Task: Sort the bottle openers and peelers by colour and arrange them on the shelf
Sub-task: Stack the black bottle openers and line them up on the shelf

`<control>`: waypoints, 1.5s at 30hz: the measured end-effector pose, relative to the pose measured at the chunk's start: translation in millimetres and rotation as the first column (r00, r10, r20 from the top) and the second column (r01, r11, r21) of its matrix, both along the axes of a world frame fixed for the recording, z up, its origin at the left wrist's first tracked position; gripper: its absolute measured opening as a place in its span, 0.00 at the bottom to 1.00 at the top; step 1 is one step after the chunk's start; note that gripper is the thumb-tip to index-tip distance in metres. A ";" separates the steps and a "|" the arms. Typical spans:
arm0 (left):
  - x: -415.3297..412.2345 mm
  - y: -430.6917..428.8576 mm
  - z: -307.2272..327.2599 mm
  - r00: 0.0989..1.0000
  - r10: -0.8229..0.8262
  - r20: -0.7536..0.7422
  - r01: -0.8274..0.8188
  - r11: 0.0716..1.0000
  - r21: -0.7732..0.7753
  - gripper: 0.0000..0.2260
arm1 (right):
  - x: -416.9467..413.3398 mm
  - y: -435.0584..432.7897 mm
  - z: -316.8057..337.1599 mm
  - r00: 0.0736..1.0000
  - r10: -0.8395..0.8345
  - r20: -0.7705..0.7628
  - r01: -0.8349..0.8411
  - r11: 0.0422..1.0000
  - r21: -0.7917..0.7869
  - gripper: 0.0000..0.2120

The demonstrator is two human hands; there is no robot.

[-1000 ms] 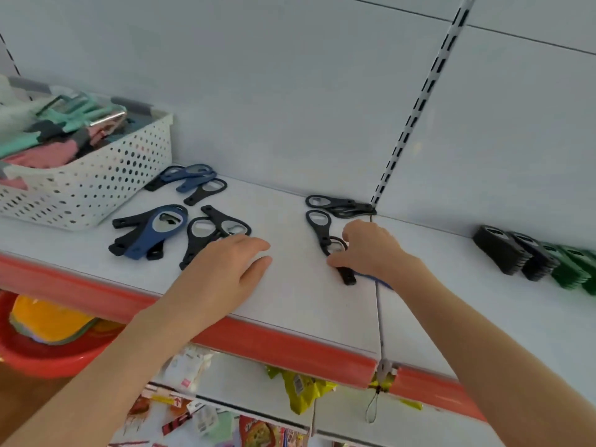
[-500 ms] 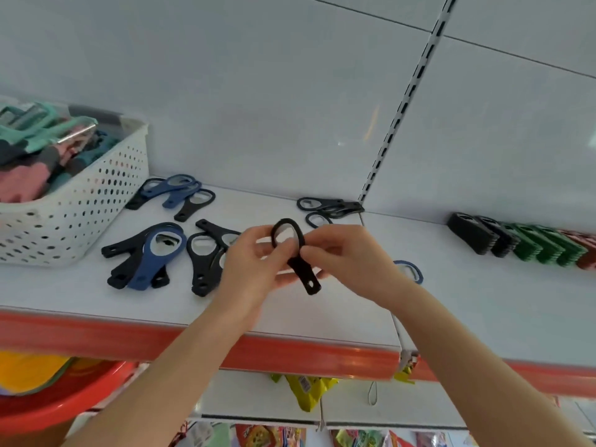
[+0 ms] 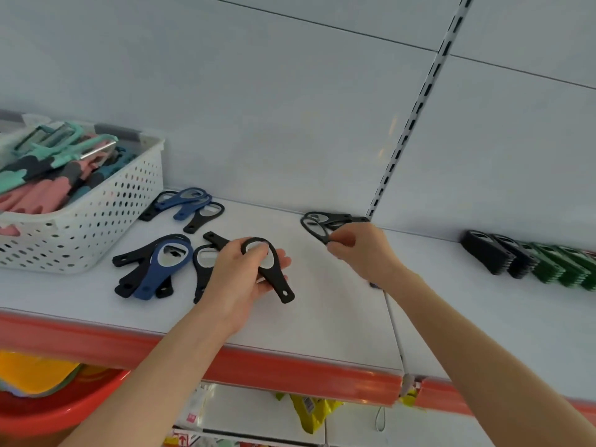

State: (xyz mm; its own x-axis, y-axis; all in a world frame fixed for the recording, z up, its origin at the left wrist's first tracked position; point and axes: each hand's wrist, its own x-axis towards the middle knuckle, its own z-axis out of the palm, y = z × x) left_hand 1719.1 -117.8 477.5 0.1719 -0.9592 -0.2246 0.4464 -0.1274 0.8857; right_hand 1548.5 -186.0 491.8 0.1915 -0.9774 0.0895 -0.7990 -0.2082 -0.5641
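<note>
White shop shelf [image 3: 322, 311], orange-red front edge, loose black and blue openers [image 3: 154, 269] lying at left.
Left hand [image 3: 238, 279] grips a black plastic bottle opener [image 3: 269, 269] above the shelf, ring far-left, handle slanting near-right beyond the fingertips. Right hand [image 3: 358, 250] pinches a second black opener [image 3: 314, 228] by the back wall [image 3: 258, 124], ring pointing left.

Light: bright, even, diffuse, no hard beams.
Shadows: pale and soft-edged on the shelf [image 3: 338, 301] just under my left hand [image 3: 245, 272] and right hand [image 3: 358, 250].
Glare: two faint warm patches on the back panel [image 3: 258, 108] above my right hand. The metal insert of the black opener [image 3: 274, 275] in my left hand blew out white.
Distortion: the slotted upright [image 3: 416, 111] above my right hand leaned.
Focus: peelers [image 3: 48, 162] far left of my left hand were smeared and packets [image 3: 309, 411] below my forearms blurred. Edges were soft where my right hand met the rear opener [image 3: 314, 225], so the grip was unclear.
</note>
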 end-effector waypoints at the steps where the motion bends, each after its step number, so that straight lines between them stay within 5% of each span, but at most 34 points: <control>1: -5.1 -3.2 1.7 0.999 0.002 -0.035 -0.002 1.000 0.011 0.09 | 3.5 8.5 5.8 0.994 0.062 0.093 -0.062 0.998 -0.002 0.08; 5: -21.2 -15.3 4.4 0.999 0.015 -0.036 -0.016 1.000 -0.016 0.08 | 16.8 32.8 16.4 0.941 0.298 0.157 -0.302 0.953 -0.003 0.05; 8: -22.6 -19.7 6.4 0.997 0.058 -0.051 -0.060 0.997 -0.039 0.09 | 6.1 7.9 12.3 0.960 0.256 0.113 -0.245 0.964 -0.105 0.07; 12: -21.1 -20.0 7.4 0.997 0.072 -0.014 -0.073 0.997 -0.031 0.11 | -17.2 -58.5 -1.4 0.985 0.049 -0.167 -0.074 0.986 -0.147 0.12; 18: -23.1 -20.0 9.2 0.998 0.064 -0.026 -0.065 0.998 -0.017 0.14 | -22.8 -92.8 -21.1 0.865 0.108 -0.490 -0.171 0.982 -0.086 0.13; 24: -24.7 -25.8 7.1 0.997 0.072 -0.038 -0.072 0.997 -0.004 0.15 | -24.1 -82.2 -14.9 0.915 0.078 -0.396 -0.139 0.982 -0.126 0.12; 27: -26.4 -33.8 4.4 0.992 0.110 -0.062 -0.109 0.994 0.009 0.12 | -19.4 -57.1 -7.2 0.995 0.078 -0.060 -0.087 0.983 -0.163 0.09; 30: -29.0 -42.0 0.0 0.995 0.100 -0.025 -0.100 0.995 0.008 0.21 | -5.1 -17.8 -2.6 0.960 0.211 0.183 -0.179 0.967 -0.180 0.08; 33: -31.6 -44.5 -0.5 0.989 0.140 0.047 -0.138 0.989 -0.046 0.16 | 1.8 1.3 -3.8 0.909 0.344 0.235 -0.337 0.939 -0.073 0.07; 36: -30.9 -42.5 2.5 0.981 0.189 -0.028 -0.191 0.980 -0.056 0.12 | -4.0 -18.0 -2.8 0.920 0.323 0.223 -0.304 0.946 -0.113 0.08; 39: -32.7 -38.0 8.3 0.985 0.154 -0.076 -0.158 0.986 -0.056 0.11 | -19.5 -62.3 -10.5 0.982 0.179 -0.062 -0.187 0.967 -0.171 0.10; 42: -32.2 -35.9 10.2 0.980 0.117 -0.162 -0.125 0.991 -0.043 0.11 | -37.9 -91.0 -23.7 0.900 0.072 -0.430 -0.120 0.989 -0.087 0.13; 45: -31.0 -34.6 10.9 0.972 0.103 -0.213 -0.111 0.994 -0.025 0.12 | -42.4 -90.6 -29.1 0.872 0.075 -0.484 -0.124 0.990 -0.070 0.15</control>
State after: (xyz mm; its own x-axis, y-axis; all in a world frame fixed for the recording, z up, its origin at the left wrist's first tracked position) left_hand 1688.1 -152.5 488.4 0.2261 -0.9462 -0.2317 0.6333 -0.0380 0.7730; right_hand 1506.2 -276.6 462.6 0.3302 -0.9424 0.0536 -0.9382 -0.3339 -0.0913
